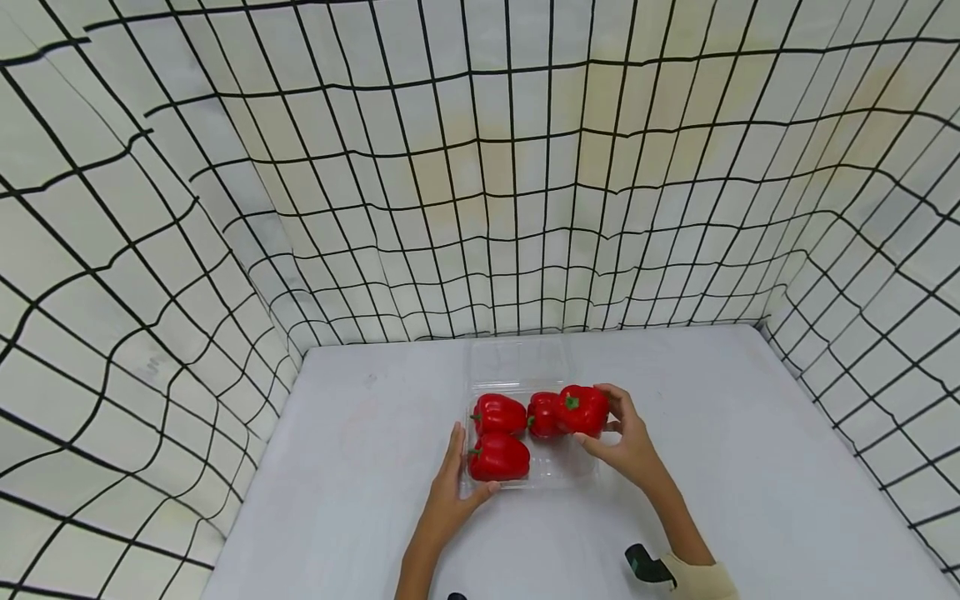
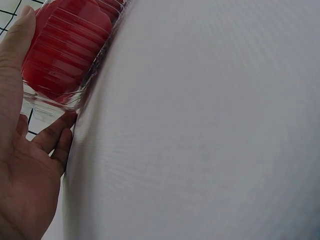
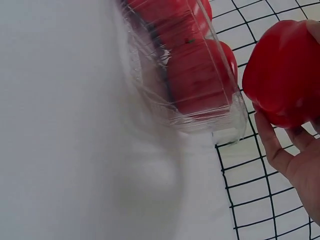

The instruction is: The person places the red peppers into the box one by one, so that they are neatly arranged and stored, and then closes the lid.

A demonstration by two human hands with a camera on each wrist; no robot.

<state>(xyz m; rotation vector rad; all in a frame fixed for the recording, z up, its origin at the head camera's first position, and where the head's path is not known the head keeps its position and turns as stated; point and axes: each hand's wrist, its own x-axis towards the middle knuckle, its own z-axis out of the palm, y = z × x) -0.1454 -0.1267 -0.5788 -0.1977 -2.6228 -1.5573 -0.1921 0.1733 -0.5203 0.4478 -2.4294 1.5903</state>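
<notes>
A clear plastic clamshell box lies with its lid folded back. Inside, two red bell peppers, a rear one and a front one, fill the left side; another pepper sits at the back right. My right hand grips a further red bell pepper, its green stem facing me, above the box's right side. In the right wrist view this held pepper is raised beside the box wall. My left hand holds the box's front left corner, fingers along the left wall and thumb at the front.
A white table lies under the box. Black netting over pale walls rises behind and on both sides. The transparent lid lies toward the table's back edge. A dark strap shows at the right wrist.
</notes>
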